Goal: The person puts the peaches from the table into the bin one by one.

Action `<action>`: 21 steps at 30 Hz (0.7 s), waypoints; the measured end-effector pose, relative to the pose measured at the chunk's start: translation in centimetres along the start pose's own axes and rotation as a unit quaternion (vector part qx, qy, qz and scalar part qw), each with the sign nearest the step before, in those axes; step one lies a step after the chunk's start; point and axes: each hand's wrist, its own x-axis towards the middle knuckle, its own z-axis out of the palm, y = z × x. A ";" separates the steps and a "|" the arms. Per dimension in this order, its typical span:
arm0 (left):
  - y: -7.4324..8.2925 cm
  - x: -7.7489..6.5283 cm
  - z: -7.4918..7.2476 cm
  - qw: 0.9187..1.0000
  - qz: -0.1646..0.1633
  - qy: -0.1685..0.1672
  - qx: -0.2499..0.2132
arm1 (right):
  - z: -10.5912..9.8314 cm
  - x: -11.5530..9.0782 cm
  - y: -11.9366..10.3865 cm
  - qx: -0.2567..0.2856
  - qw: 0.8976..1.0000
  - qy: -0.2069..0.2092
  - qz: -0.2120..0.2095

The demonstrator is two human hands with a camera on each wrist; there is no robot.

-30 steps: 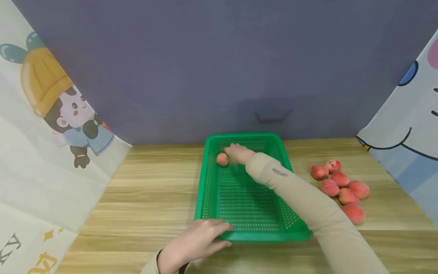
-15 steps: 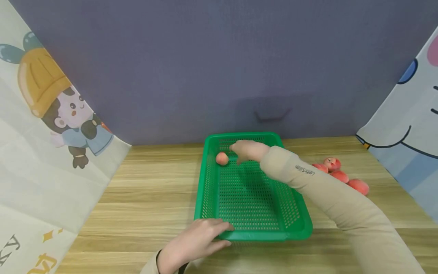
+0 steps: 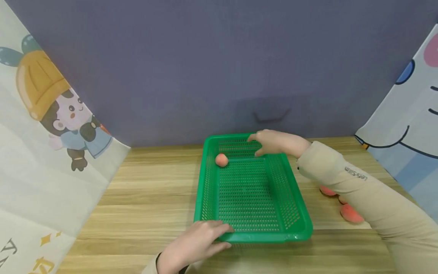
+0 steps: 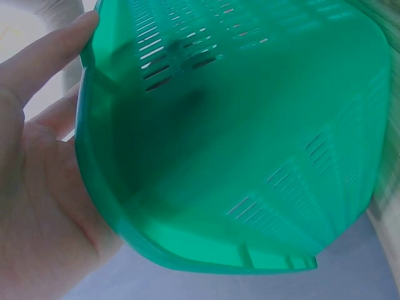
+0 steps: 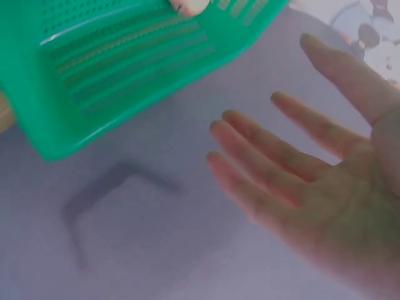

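Note:
A green perforated plastic basket (image 3: 202,186) stands on the wooden table, with one peach (image 3: 221,160) lying in its far left corner. My left hand (image 3: 196,243) grips the near left corner of the rim, fingers over the edge and thumb outside. The left wrist view shows that hand (image 4: 50,169) beside the basket's wall (image 4: 219,125). Over the far right part of the basket, my right hand (image 3: 273,141) hangs in the air with nothing in it. Its fingers (image 5: 269,144) are spread and relaxed in the right wrist view.
Several more peaches (image 3: 350,214) lie on the table (image 3: 154,182) right of the basket, partly hidden behind my right sleeve (image 3: 362,190). A grey-purple wall (image 3: 219,68) rises behind the table. Printed cartoon sheets stand at the left (image 3: 68,114) and right.
My right hand has come away from the peach in the basket and moved right toward the far right corner, its sleeve now over the loose peaches. The left hand stays on the rim.

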 end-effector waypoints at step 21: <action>0.5 -0.5 -0.1 1.000 -0.004 0.008 0.014 | 1.9 -4.0 15.2 0.028 0.995 0.070 0.072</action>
